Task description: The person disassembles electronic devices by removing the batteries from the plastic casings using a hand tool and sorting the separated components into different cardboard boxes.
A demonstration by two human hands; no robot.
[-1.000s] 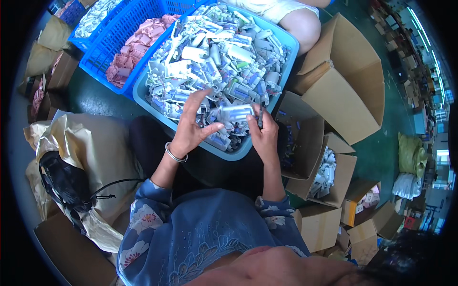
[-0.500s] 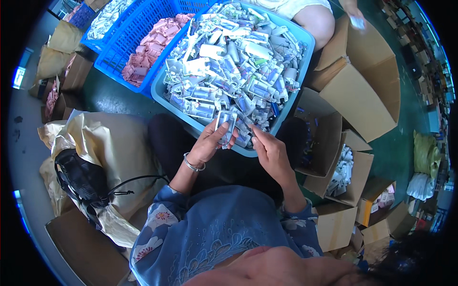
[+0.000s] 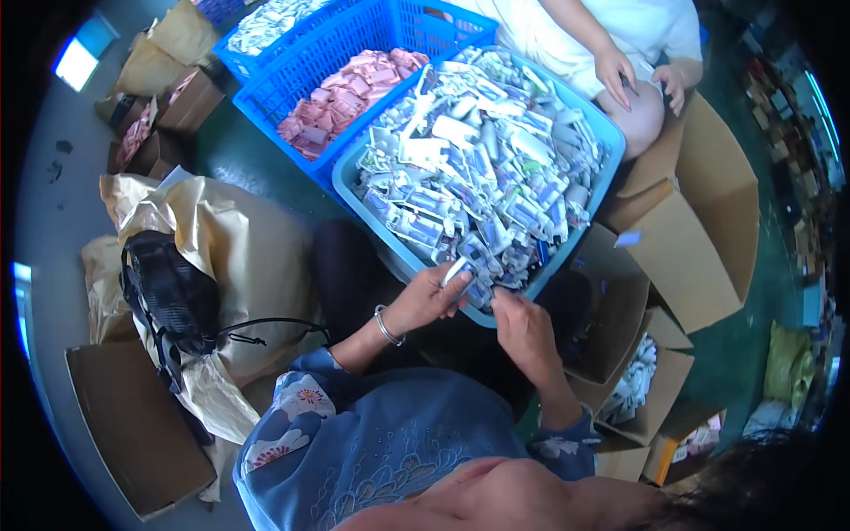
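My left hand grips a small white plastic casing near the front edge of a light blue tub. My right hand is closed beside it, fingertips pressed together; what they hold, if anything, is hidden. The tub is heaped with white plastic casings, many with blue cylinders like batteries and thin wires in them. A small pale purple piece, blurred, shows in front of the large cardboard box to the right.
Blue crates with pink and white pieces adjoin the tub. Open cardboard boxes stand on the right. A gold sack carrying a black bag is at left. Across the tub sits another person, hands near their knee.
The view has shifted, so the tub sits lower and further right. The casing in my left hand is now tilted edge-on. The pale purple piece has appeared by the box. The other person's hands have moved.
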